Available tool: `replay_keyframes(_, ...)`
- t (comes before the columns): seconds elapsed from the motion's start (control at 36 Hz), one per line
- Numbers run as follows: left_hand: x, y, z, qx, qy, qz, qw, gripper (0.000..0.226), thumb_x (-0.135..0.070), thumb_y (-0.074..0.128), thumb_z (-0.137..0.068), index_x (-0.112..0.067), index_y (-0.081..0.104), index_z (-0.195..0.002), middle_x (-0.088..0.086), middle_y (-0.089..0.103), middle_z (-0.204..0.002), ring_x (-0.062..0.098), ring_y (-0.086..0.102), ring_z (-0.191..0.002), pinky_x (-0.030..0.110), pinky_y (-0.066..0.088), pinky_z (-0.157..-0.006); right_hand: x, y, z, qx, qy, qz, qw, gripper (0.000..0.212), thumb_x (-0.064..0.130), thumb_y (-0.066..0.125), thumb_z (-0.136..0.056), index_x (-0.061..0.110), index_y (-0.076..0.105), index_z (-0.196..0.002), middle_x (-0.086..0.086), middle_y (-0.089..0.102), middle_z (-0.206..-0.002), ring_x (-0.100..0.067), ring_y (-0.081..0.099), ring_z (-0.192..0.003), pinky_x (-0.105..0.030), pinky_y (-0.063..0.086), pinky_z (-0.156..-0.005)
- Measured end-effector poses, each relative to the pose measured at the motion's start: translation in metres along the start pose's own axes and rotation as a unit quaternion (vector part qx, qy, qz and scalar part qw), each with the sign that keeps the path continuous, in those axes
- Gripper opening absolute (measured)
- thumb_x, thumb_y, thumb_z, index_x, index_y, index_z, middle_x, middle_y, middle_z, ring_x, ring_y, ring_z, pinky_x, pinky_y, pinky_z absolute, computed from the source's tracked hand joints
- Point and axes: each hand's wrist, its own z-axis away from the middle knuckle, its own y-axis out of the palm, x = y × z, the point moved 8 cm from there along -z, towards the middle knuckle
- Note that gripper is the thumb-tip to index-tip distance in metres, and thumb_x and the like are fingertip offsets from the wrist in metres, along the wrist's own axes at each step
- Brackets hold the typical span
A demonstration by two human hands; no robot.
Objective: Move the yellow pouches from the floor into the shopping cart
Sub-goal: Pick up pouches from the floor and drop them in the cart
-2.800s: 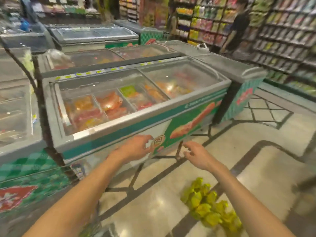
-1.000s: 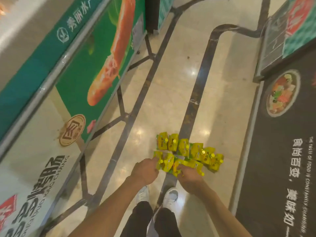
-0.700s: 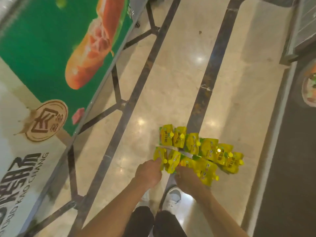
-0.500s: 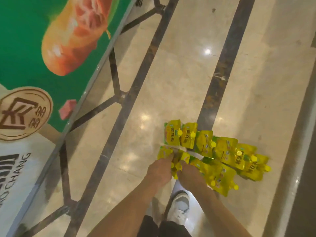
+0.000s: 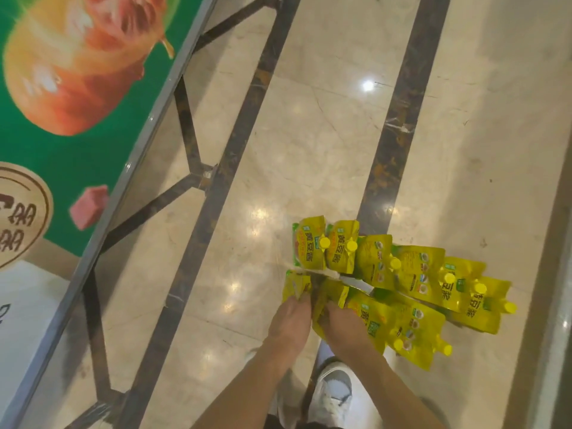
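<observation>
Because the soft yellow spouted pouches (image 5: 399, 286) lie bunched on the glossy marble floor (image 5: 309, 134), they should sag and slip; the left hand (image 5: 289, 323) and right hand (image 5: 343, 331) pinch the nearest pouch edges, though gripping near the stiffer caps looks safer.

The yellow pouches (image 5: 399, 280) lay bunched on the glossy floor (image 5: 309, 134) in the lower right of the frame, in two overlapping rows. Each was a flat spouted pack with a yellow screw cap and green and red print. The far row lay caps toward the near row. The near row's left end was lifted and creased.
</observation>
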Motion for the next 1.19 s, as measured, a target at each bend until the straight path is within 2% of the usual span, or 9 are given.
replay_keyframes(0.17,-0.008,-0.037,0.040,-0.031,0.000,0.042,0.999,0.016,-0.009,0.035,-0.100,-0.008,0.050,-0.103,0.018,0.058,-0.103,0.035,0.060,-0.094,0.039,0.046,-0.074,0.009,-0.038,0.040,-0.007,-0.016,0.000,1.000,0.018,0.021,0.040,-0.094,0.009,0.052,-0.102,-0.019,0.064,-0.095,-0.037,0.060,-0.089,-0.034,0.032,-0.060)
replay_keyframes(0.25,-0.014,-0.066,0.072,-0.029,-0.004,0.013,0.999,0.015,-0.004,0.042,-0.096,-0.005,0.051,-0.107,0.020,0.061,-0.104,0.037,0.062,-0.094,0.043,0.051,-0.076,0.027,-0.074,0.070,-0.023,-0.038,-0.014,0.999,0.017,0.023,0.041,-0.093,0.010,0.052,-0.096,-0.020,0.064,-0.091,-0.037,0.059,-0.085,-0.034,0.030,-0.059)
replay_keyframes(0.33,-0.021,-0.099,0.113,-0.035,-0.006,-0.007,0.999,0.017,-0.003,0.048,-0.092,-0.005,0.050,-0.108,0.021,0.062,-0.104,0.038,0.063,-0.093,0.042,0.050,-0.073,0.047,-0.116,0.108,-0.027,-0.054,-0.011,0.998,0.019,0.028,0.036,-0.093,0.014,0.049,-0.091,-0.020,0.066,-0.088,-0.039,0.061,-0.083,-0.034,0.032,-0.058)
replay_keyframes(0.42,-0.033,-0.141,0.161,-0.064,0.004,-0.021,0.998,0.020,-0.007,0.044,-0.094,-0.005,0.052,-0.112,0.023,0.063,-0.107,0.041,0.063,-0.097,0.042,0.047,-0.074,0.068,-0.160,0.152,-0.056,-0.098,-0.023,0.993,0.036,0.033,0.024,-0.087,0.010,0.051,-0.089,-0.021,0.065,-0.081,-0.038,0.063,-0.076,-0.034,0.035,-0.057)
replay_keyframes(0.5,-0.047,-0.186,0.216,-0.097,0.015,-0.022,0.995,0.018,-0.010,0.042,-0.096,-0.008,0.054,-0.110,0.021,0.064,-0.105,0.040,0.064,-0.096,0.040,0.046,-0.071,0.091,-0.211,0.204,-0.060,-0.093,-0.025,0.994,0.017,0.024,0.037,-0.092,0.013,0.049,-0.087,-0.018,0.064,-0.081,-0.034,0.063,-0.076,-0.037,0.044,-0.061)
replay_keyframes(0.67,-0.065,-0.278,0.327,-0.150,0.015,-0.018,0.988,0.017,-0.023,0.043,-0.098,-0.016,0.057,-0.104,0.013,0.066,-0.096,0.033,0.066,-0.089,0.036,0.047,-0.064,0.142,-0.324,0.315,-0.108,-0.121,-0.033,0.986,0.017,0.026,0.041,-0.090,0.021,0.056,-0.094,-0.013,0.064,-0.079,-0.032,0.059,-0.076,-0.039,0.046,-0.063)
replay_keyframes(0.78,-0.080,-0.341,0.405,-0.180,0.026,-0.021,0.983,0.022,-0.023,0.040,-0.098,-0.014,0.059,-0.104,0.014,0.068,-0.097,0.033,0.065,-0.089,0.038,0.050,-0.070,0.181,-0.395,0.384,-0.125,-0.147,-0.036,0.980,0.017,0.028,0.039,-0.089,0.027,0.056,-0.091,-0.005,0.057,-0.075,-0.026,0.054,-0.067,-0.034,0.044,-0.059)
replay_keyframes(0.89,-0.101,-0.397,0.482,-0.205,0.048,-0.053,0.976,0.022,-0.017,0.043,-0.098,-0.008,0.062,-0.101,0.016,0.069,-0.097,0.031,0.065,-0.090,0.036,0.046,-0.070,0.214,-0.449,0.442,-0.132,-0.175,-0.021,0.975,0.015,0.029,0.042,-0.088,0.027,0.055,-0.084,-0.011,0.063,-0.075,-0.030,0.058,-0.070,-0.033,0.043,-0.060)
replay_keyframes(1.19,-0.083,-0.471,0.611,-0.214,0.023,-0.037,0.976,0.027,-0.023,0.049,-0.083,-0.012,0.072,-0.090,0.008,0.073,-0.094,0.027,0.068,-0.088,0.043,0.058,-0.082,0.284,-0.524,0.567,-0.175,-0.244,0.005,0.954,0.025,0.028,0.047,-0.091,0.018,0.069,-0.098,-0.012,0.071,-0.094,-0.028,0.063,-0.084,-0.038,0.052,-0.077)
